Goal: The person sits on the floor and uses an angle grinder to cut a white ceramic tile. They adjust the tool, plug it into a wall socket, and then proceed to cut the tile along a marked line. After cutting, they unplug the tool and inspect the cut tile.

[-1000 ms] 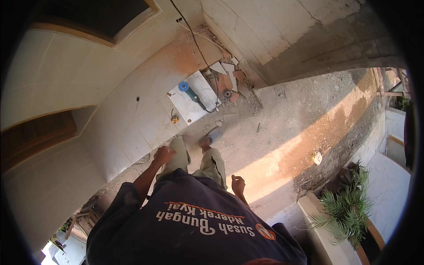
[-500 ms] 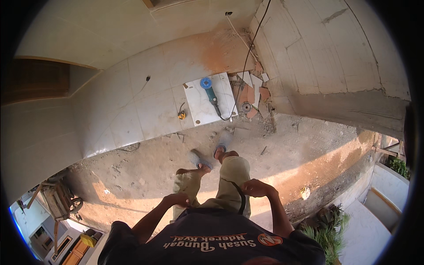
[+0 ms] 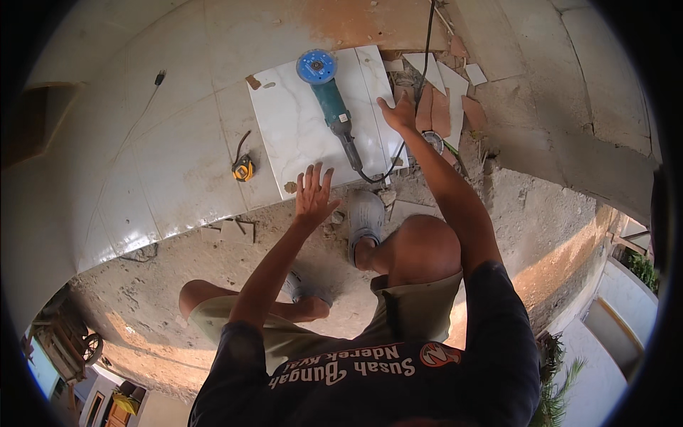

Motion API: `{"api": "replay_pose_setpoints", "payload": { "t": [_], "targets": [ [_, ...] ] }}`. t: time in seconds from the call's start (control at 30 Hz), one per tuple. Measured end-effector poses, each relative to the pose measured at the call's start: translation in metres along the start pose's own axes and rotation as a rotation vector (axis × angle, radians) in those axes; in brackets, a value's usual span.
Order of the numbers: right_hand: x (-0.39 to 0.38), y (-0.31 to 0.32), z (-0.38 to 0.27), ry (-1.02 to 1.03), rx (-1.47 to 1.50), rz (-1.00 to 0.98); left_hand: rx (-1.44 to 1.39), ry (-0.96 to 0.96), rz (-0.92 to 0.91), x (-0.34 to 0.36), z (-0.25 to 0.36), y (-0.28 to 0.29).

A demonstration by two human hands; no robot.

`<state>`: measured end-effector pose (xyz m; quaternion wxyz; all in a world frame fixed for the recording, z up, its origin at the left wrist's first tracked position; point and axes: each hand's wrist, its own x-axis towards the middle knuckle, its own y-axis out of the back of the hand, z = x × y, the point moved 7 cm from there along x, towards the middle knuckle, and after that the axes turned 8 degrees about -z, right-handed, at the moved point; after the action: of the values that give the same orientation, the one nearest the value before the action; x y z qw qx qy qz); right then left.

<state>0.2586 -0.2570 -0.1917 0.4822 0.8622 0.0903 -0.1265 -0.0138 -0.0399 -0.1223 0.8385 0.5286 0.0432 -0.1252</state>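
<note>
A white marbled tile [image 3: 292, 124] lies ahead of me, with a narrow strip [image 3: 376, 85] along its right side. On it rests a green angle grinder [image 3: 331, 103] with a blue disc [image 3: 316, 66], its black cord [image 3: 393, 162] curving off to the right. My left hand [image 3: 313, 196], fingers spread, reaches to the tile's near edge and holds nothing; whether it touches cannot be made out. My right hand [image 3: 400, 114] is by the strip's right edge near the cord, thumb apart from the fingers, nothing seen in it.
A yellow tape measure [image 3: 243, 168] lies left of the tile. Broken tile pieces [image 3: 434, 107] and a round metal disc [image 3: 432, 141] are at the right, partly behind my right forearm. A loose plug [image 3: 159, 77] lies on the tiled floor further left. Rubble covers the dirt ground near my feet.
I have gone from standing to a crouch, so the tile and grinder appear closer. Both hands have left my trousers and stretched forward toward the tile, fingers opened.
</note>
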Motion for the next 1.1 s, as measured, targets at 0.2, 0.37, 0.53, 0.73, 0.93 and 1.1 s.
{"api": "replay_pose_setpoints", "payload": {
  "t": [0.2, 0.37, 0.53, 0.73, 0.93, 1.1],
  "targets": [
    [0.025, -0.031, 0.037, 0.026, 0.168, 0.077, -0.011, -0.247, 0.150, 0.029, -0.015, -0.050],
    [0.026, -0.033, 0.024, 0.034, 0.369, -0.041, 0.075, -0.370, 0.191, 0.048, -0.010, -0.067],
    [0.025, -0.037, 0.034, 0.019, 0.444, -0.037, 0.113, -0.432, 0.267, 0.045, -0.001, -0.066],
    [0.025, -0.039, 0.032, 0.010, 0.482, -0.065, 0.151, -0.579, 0.327, 0.044, 0.008, -0.069],
    [0.031, -0.040, 0.030, -0.005, 0.514, -0.057, 0.169, -0.637, 0.344, 0.053, 0.009, -0.061],
    [0.054, -0.040, 0.020, 0.005, 0.548, -0.032, 0.164, -0.631, 0.367, 0.069, -0.003, -0.046]
  ]
}}
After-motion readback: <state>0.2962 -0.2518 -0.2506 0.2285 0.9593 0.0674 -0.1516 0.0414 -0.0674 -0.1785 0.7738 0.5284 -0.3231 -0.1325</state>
